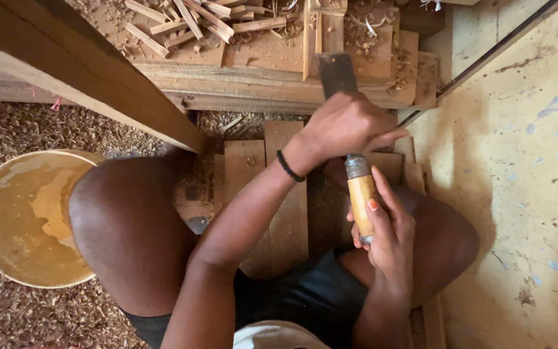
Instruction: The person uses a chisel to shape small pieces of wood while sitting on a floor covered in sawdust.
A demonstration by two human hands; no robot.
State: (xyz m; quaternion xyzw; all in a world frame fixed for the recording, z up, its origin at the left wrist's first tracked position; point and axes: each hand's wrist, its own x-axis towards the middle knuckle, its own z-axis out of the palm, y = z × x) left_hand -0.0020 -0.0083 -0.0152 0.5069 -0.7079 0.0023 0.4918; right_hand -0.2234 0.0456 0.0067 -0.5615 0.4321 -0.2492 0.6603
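Note:
I hold a chisel [361, 194] with both hands. Its wooden handle has a metal collar, and its wide dark blade [336, 72] points away from me onto a stack of wooden planks [259, 77]. My left hand [347, 124], with a black band at the wrist, is wrapped around the chisel's shank just below the blade. My right hand [387, 229] grips the yellow-brown handle from the side, close to my right knee. The blade's edge rests on the plank's surface near a thin upright strip of wood.
Wood offcuts [188, 22] and shavings lie scattered on the planks. A long timber beam [85, 71] slants across the upper left. A round yellowish bucket [24, 216] stands by my left knee on sawdust. A stained concrete floor [524, 194] lies at the right.

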